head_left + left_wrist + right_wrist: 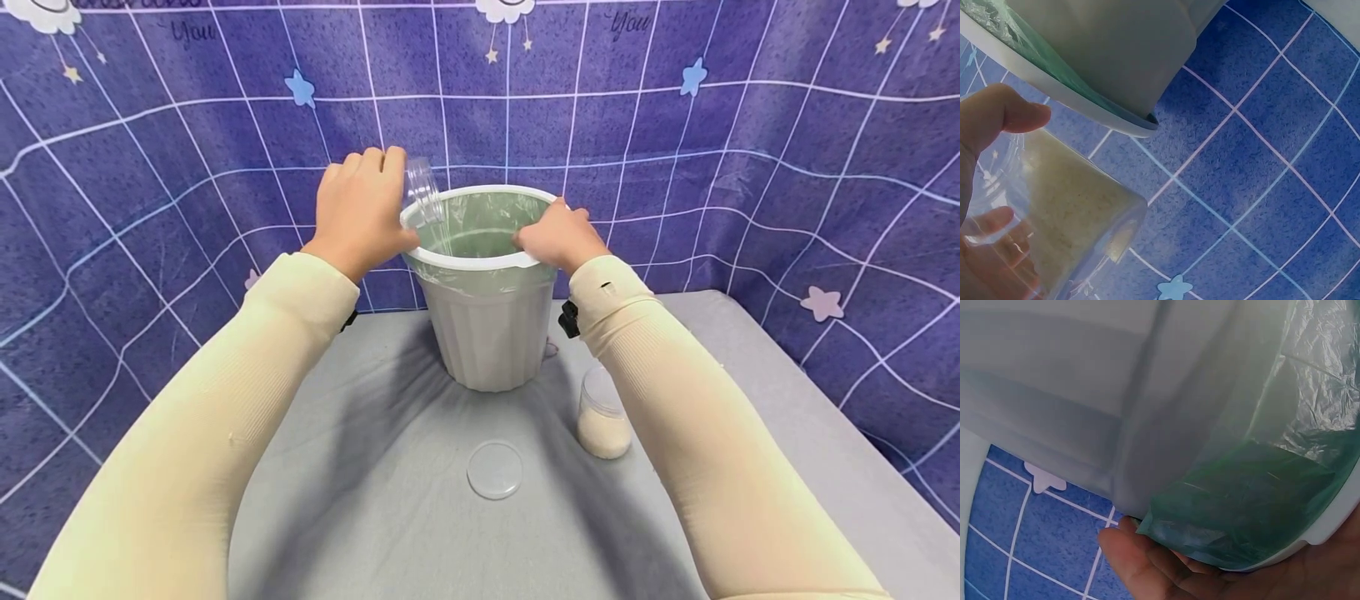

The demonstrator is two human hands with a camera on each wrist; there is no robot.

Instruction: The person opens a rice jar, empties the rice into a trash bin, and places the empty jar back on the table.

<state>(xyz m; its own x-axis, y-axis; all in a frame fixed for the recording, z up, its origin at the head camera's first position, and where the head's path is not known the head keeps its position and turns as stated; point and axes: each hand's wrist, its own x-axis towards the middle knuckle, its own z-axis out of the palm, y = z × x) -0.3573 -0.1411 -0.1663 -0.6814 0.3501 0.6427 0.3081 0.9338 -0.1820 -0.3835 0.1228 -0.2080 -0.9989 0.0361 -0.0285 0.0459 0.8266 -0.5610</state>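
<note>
Rim (468,263), white and round, edges the bin (491,333) between my hands; grey table (375,500) stretches from its base past the round lid (495,470), and a second jar (603,425) stands near my right forearm. My left hand (363,208) is curled round a clear jar (422,196), tilted at the bin's left side. My right hand (564,237) grips the opposite side. The left wrist view shows pale, grainy contents in the tilted jar, hard to see from the head; the right wrist view shows my fingers against the green liner's (1222,512) outer fold.
</note>
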